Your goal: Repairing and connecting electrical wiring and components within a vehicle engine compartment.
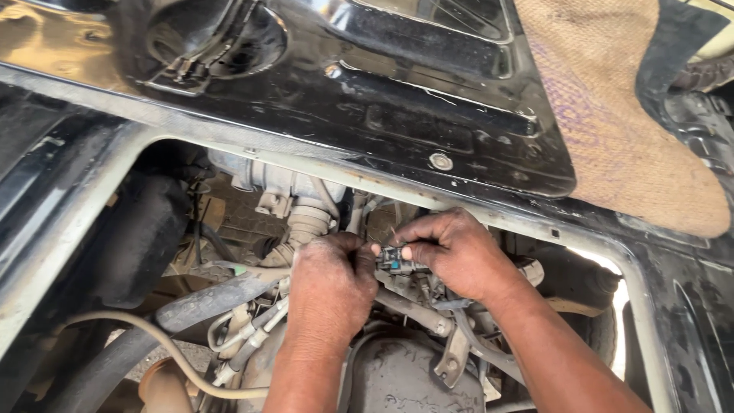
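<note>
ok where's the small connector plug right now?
Head view, centre: the connector plug is pinched between the left hand and right hand, above the metal housing, below the black panel.

Black metal floor panel point(397, 115); burlap sack point(612, 115) draped on it

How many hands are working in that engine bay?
2. The left hand is at centre, fingers curled by the small black connector. The right hand is just beside it, pinching that connector. Nobody else's hands show.
</note>
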